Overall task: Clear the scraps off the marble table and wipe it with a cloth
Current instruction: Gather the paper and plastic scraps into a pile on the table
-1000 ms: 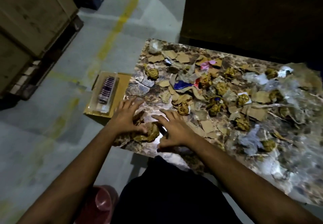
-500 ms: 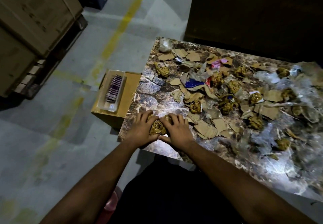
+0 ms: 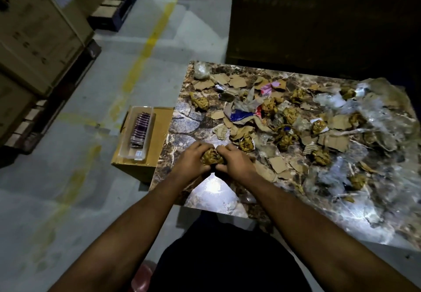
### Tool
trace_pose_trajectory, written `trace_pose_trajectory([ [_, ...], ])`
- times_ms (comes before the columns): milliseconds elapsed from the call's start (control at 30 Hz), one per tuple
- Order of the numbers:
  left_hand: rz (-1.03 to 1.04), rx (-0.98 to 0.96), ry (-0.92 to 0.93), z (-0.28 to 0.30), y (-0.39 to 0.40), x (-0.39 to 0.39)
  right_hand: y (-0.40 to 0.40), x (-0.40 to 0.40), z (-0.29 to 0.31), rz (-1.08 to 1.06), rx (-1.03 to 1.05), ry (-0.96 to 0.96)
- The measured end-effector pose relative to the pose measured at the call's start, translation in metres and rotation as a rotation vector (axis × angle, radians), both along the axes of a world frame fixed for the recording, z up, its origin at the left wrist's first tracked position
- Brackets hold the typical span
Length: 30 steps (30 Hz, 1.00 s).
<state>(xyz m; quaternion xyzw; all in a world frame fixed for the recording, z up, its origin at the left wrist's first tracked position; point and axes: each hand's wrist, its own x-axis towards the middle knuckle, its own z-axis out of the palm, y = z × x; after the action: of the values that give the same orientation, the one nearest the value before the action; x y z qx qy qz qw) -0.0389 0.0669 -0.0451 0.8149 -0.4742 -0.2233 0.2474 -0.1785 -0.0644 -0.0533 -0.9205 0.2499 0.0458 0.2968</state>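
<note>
- The fingers of the left hand curl round a crumpled brown paper ball.
- The right hand wraps the same ball from the 3 o'clock side, so both hands hold it tight between them.
- The ball sits just above the near left part of the counter.
- To do this step well, I think the hands should keep the ball squeezed small and lift it straight up, so no bits drop.
- The other scraps lie from 12 o'clock round to 3 o'clock of the hands: cardboard bits, more paper balls and clear plastic wrap.
- The cloth is folded in a clear tray on a cardboard box, at 9 o'clock of the hands, just beside the counter's left edge.
- The near edge of the counter is close, at 6 o'clock.
- The floor at 8 o'clock gives open room to move.
- The shiny spot at 6 o'clock has no scraps on it.
</note>
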Motion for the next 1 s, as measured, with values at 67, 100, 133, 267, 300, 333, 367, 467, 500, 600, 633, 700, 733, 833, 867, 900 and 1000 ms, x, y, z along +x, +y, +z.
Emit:
trace_pose_trajectory([
  [67,0.002,-0.053,0.009,0.018,-0.025,-0.003,-0.02,-0.006,0.013,-0.078,-0.01,-0.061],
  [100,-0.005,-0.077,0.015,0.026,-0.039,-0.004,-0.031,-0.009,0.02,-0.107,-0.026,-0.086],
  [133,-0.018,-0.095,0.029,0.034,-0.055,-0.007,-0.045,-0.014,0.028,-0.136,-0.038,-0.103],
  [267,-0.116,-0.146,0.083,0.06,-0.122,-0.027,-0.1,-0.052,0.059,-0.236,-0.08,-0.177],
  [300,-0.154,-0.169,0.094,0.063,-0.139,-0.036,-0.113,-0.065,0.065,-0.272,-0.101,-0.191],
  [333,-0.187,-0.187,0.101,0.064,-0.155,-0.046,-0.125,-0.079,0.069,-0.31,-0.119,-0.194],
  [367,-0.212,-0.192,0.107,0.065,-0.17,-0.055,-0.136,-0.092,0.071,-0.348,-0.125,-0.193],
  [467,-0.265,-0.162,0.108,0.062,-0.205,-0.081,-0.161,-0.126,0.067,-0.439,-0.127,-0.129],
  [500,-0.289,-0.146,0.111,0.061,-0.213,-0.09,-0.167,-0.135,0.063,-0.467,-0.113,-0.098],
  [600,-0.334,-0.081,0.152,0.054,-0.227,-0.107,-0.178,-0.152,0.051,-0.525,-0.03,-0.012],
  [633,-0.337,-0.063,0.161,0.052,-0.229,-0.109,-0.181,-0.156,0.047,-0.532,-0.01,-0.008],
  [700,-0.346,-0.061,0.197,0.05,-0.229,-0.11,-0.186,-0.162,0.042,-0.55,0.022,-0.036],
  [733,-0.346,-0.072,0.232,0.049,-0.226,-0.108,-0.186,-0.164,0.041,-0.563,0.023,-0.057],
  [833,-0.25,-0.106,0.373,0.046,-0.209,-0.096,-0.186,-0.169,0.043,-0.601,-0.003,-0.124],
  [867,-0.198,-0.129,0.381,0.045,-0.202,-0.09,-0.185,-0.17,0.045,-0.612,-0.017,-0.142],
  [900,-0.143,-0.163,0.368,0.043,-0.193,-0.085,-0.182,-0.171,0.048,-0.622,-0.038,-0.169],
  [1000,-0.016,-0.256,0.32,0.038,-0.16,-0.074,-0.159,-0.17,0.057,-0.62,-0.137,-0.237],
])
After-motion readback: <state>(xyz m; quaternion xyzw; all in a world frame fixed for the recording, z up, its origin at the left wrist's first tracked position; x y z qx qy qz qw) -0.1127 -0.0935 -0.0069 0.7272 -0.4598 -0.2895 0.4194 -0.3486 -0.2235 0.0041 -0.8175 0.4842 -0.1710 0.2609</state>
